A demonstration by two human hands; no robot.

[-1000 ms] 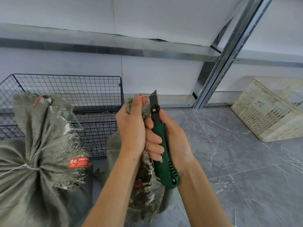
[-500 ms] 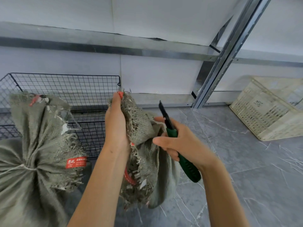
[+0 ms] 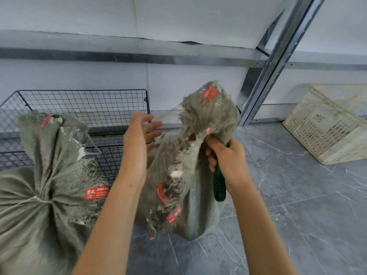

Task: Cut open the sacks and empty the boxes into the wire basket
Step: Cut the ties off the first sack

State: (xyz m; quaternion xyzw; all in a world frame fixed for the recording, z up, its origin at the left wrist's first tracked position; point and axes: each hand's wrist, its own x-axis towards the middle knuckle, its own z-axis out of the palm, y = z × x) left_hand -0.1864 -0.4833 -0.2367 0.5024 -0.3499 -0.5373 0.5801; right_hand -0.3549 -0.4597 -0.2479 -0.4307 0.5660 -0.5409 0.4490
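A grey-green woven sack (image 3: 190, 175) with red labels stands on the floor in the middle, its frayed top flopped over to the right. My right hand (image 3: 228, 157) grips the green-handled knife (image 3: 219, 185) together with a fold of the sack's top; the blade is hidden. My left hand (image 3: 139, 143) is off the sack, just to its left, with the fingers spread. A second, tied sack (image 3: 45, 185) stands at the left. Behind both sits the black wire basket (image 3: 83, 104).
A cream plastic crate (image 3: 327, 126) lies tilted on the grey tiled floor at the right. A metal shelf upright (image 3: 278, 56) and rail run along the white wall behind. Bare floor lies in front and to the right.
My left hand has let go of the sack's top and opened. My right hand, still holding the knife, has taken hold of the sack's top, which swung to the right.
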